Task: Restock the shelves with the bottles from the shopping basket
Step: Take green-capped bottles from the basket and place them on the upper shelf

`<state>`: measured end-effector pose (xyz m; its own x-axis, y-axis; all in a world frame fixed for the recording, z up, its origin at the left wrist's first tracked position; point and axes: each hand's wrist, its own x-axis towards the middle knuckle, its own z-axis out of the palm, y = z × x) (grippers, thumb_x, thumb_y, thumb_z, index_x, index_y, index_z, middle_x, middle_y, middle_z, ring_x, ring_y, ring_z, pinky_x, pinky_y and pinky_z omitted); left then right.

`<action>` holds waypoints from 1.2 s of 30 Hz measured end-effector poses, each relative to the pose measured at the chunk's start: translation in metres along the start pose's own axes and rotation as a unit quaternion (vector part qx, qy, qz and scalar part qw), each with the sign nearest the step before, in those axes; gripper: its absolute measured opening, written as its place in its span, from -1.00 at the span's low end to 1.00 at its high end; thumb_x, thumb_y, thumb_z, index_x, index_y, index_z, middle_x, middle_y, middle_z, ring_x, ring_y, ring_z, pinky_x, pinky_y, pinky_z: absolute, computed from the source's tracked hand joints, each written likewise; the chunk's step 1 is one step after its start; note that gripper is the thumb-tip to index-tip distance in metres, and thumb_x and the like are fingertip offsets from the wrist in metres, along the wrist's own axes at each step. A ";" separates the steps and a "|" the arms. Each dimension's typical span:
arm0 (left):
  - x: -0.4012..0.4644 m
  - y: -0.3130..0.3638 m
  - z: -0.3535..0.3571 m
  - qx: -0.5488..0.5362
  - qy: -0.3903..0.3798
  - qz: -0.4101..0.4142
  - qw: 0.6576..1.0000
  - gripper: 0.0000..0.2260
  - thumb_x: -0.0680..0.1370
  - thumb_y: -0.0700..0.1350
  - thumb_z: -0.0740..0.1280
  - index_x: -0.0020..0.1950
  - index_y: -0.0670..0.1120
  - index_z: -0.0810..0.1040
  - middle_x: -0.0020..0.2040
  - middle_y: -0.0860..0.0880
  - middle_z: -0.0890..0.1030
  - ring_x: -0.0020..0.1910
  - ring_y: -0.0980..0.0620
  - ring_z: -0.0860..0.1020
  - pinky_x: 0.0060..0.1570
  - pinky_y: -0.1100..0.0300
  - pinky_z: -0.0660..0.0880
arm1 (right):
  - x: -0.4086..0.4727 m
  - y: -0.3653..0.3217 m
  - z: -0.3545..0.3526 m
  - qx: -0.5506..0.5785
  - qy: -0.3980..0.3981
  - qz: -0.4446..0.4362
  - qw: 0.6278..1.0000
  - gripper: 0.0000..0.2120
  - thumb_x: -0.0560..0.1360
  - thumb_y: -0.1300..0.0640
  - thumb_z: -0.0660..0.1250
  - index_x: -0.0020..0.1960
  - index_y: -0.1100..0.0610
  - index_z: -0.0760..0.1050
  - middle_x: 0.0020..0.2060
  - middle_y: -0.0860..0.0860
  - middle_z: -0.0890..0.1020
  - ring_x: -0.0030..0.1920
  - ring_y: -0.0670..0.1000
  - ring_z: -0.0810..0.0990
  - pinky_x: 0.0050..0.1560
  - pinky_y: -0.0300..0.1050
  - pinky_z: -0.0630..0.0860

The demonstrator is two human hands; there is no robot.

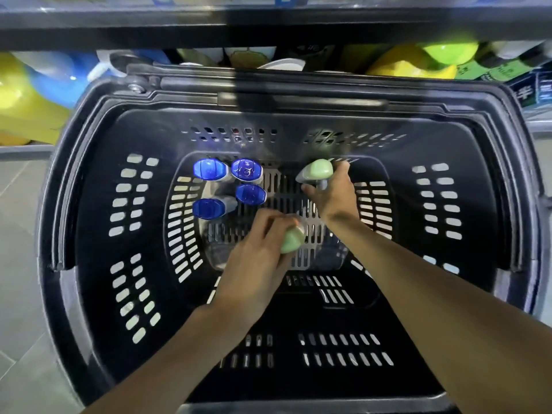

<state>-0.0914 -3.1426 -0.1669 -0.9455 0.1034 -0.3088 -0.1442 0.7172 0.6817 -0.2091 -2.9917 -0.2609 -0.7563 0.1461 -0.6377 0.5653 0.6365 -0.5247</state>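
Observation:
A deep black shopping basket (pixel 89 222) fills the view from above. Several clear bottles with blue caps (pixel 246 170) stand upright together at the far left of its floor. My left hand (pixel 254 264) is down in the middle of the basket, its fingers closed around a bottle with a pale green cap (pixel 291 241). My right hand (pixel 331 194) reaches further in and grips the neck of a second green-capped bottle (pixel 318 170) near the far right of the floor. Both bottles' bodies are mostly hidden by my hands.
Beyond the basket's far rim runs a dark shelf edge (pixel 268 22). Under it stand yellow and lime green containers (pixel 418 61) on the right, blue and yellow ones (pixel 44 82) on the left. Grey floor tiles (pixel 21 264) show at the left.

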 end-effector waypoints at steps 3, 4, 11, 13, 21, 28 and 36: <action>-0.006 -0.008 0.003 -0.036 0.002 -0.030 0.999 -0.65 0.55 -0.13 0.42 0.33 0.00 0.49 0.30 0.12 0.45 0.10 0.13 0.59 0.09 0.08 0.61 | 0.002 -0.001 0.010 0.012 0.045 -0.001 0.999 -0.54 0.50 0.11 0.54 0.22 0.08 0.32 0.18 0.02 0.59 0.18 0.02 0.59 0.25 -0.09 0.51; -0.007 -0.010 0.004 -0.047 0.008 -0.044 0.998 -0.64 0.54 -0.16 0.43 0.32 0.02 0.50 0.29 0.15 0.48 0.14 0.16 0.57 0.12 0.09 0.59 | 0.002 0.000 0.011 0.013 0.058 -0.006 0.998 -0.56 0.50 0.09 0.54 0.18 0.06 0.32 0.13 0.00 0.60 0.13 0.00 0.59 0.17 -0.12 0.50; -0.012 -0.013 0.002 -0.096 0.040 -0.121 0.987 -0.52 0.44 -0.38 0.48 0.23 0.06 0.53 0.19 0.19 0.55 0.17 0.26 0.54 0.22 0.36 0.47 | -0.014 0.014 -0.008 -0.002 0.012 -0.054 0.998 -0.54 0.45 0.01 0.58 0.18 0.03 0.39 0.06 -0.04 0.66 0.07 0.00 0.66 0.12 0.05 0.63; -0.015 -0.009 -0.005 -0.099 0.042 -0.118 0.987 -0.53 0.43 -0.40 0.48 0.21 0.03 0.54 0.19 0.18 0.55 0.19 0.24 0.53 0.23 0.35 0.47 | -0.026 0.014 -0.020 -0.006 -0.016 -0.063 0.998 -0.56 0.47 0.08 0.55 0.25 0.04 0.41 0.10 -0.05 0.65 0.10 -0.04 0.64 0.16 -0.03 0.61; -0.031 0.041 -0.073 -0.151 0.065 -0.119 0.979 -0.63 0.48 -0.27 0.52 0.20 0.05 0.58 0.09 0.22 0.64 0.10 0.31 0.57 0.04 0.47 0.47 | -0.094 -0.026 -0.092 -0.022 -0.078 -0.110 0.991 -0.62 0.49 0.06 0.55 0.19 -0.01 0.44 0.01 -0.10 0.70 0.01 -0.13 0.69 0.02 -0.17 0.65; -0.057 0.124 -0.164 -0.210 0.084 -0.114 0.967 -0.69 0.47 -0.14 0.54 0.16 0.10 0.62 0.03 0.14 0.62 -0.03 0.17 0.59 -0.05 0.36 0.50 | -0.171 -0.113 -0.185 0.026 -0.092 -0.138 0.986 -0.53 0.46 -0.02 0.57 0.31 -0.05 0.51 0.03 -0.10 0.73 0.05 -0.15 0.70 0.17 -0.05 0.63; -0.089 0.246 -0.292 -0.235 0.138 -0.092 0.958 -0.59 0.44 -0.23 0.57 0.08 0.23 0.58 -0.09 0.19 0.71 -0.18 0.20 0.65 -0.06 0.18 0.60 | -0.286 -0.230 -0.309 0.060 -0.080 -0.208 0.973 -0.49 0.41 -0.18 0.57 0.28 -0.06 0.52 0.03 -0.11 0.74 0.01 -0.15 0.72 0.12 0.01 0.66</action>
<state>-0.1283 -3.1763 0.2215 -0.9232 -0.2283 -0.3091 -0.3698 0.3096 0.8760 -0.2243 -2.9458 0.2166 -0.8726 -0.2308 -0.4304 0.2631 0.5202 -0.8125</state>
